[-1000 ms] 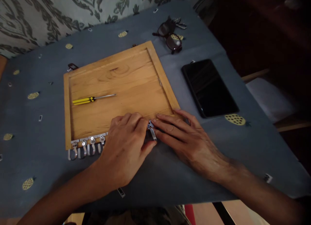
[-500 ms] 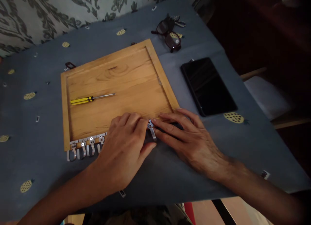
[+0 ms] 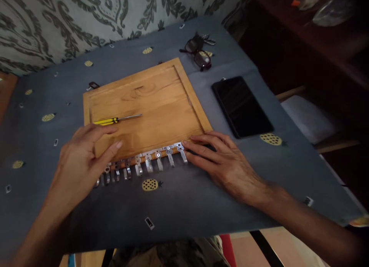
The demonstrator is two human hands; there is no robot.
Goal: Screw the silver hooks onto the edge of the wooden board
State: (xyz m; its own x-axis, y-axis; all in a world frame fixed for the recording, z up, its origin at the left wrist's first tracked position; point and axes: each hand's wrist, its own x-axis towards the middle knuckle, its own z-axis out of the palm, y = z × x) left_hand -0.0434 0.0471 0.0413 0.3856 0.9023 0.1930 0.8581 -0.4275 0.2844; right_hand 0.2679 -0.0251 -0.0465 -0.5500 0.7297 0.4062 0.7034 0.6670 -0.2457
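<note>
A framed wooden board (image 3: 155, 101) lies flat on the blue cloth, with a row of several metal hooks (image 3: 150, 161) screwed along its near edge. My right hand (image 3: 221, 163) rests flat on the cloth, fingers stretched out, fingertips touching the rightmost hook (image 3: 181, 151). My left hand (image 3: 83, 159) hovers over the board's near-left corner, fingers apart and holding nothing, close to the yellow-handled screwdriver (image 3: 117, 120) that lies on the board.
A black phone (image 3: 242, 105) lies right of the board. Dark glasses and keys (image 3: 198, 49) sit at the far edge. A patterned curtain hangs behind the table. The table's right edge drops to a chair seat (image 3: 308, 117).
My left hand has left the hook at the right end and swung left toward the screwdriver, uncovering the whole row of hooks. My right hand has stayed put. The view tilted slightly.
</note>
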